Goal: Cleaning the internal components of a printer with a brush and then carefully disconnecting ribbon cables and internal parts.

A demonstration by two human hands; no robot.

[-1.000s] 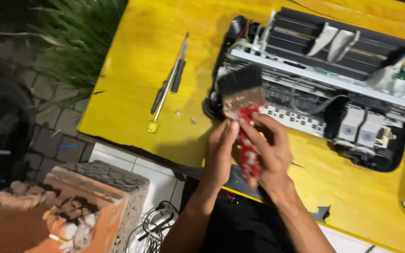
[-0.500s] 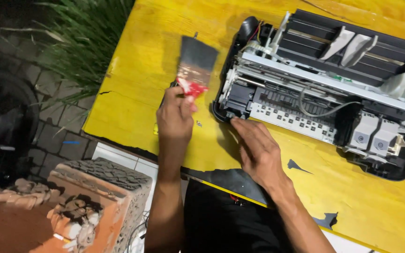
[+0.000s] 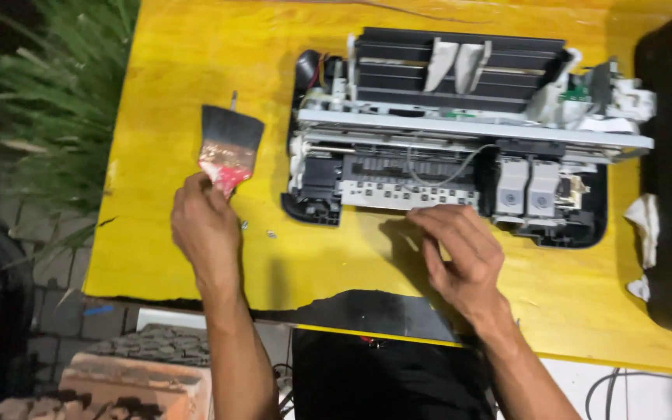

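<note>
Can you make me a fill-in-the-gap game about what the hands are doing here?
1. The left hand holds a ____ with dark bristles.
2. The right hand rests at the front edge of the opened ____.
3. The table top is coloured ____.
4. The green plant grows on the ____ side of the picture.

Missing words: paintbrush; printer; yellow; left

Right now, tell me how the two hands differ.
The left hand grips a flat red-handled paintbrush, bristles up; the right hand holds nothing. The left hand is curled shut, clear of the opened printer; the right hand's spread fingers touch its front edge. Both hover over the yellow table.
</note>
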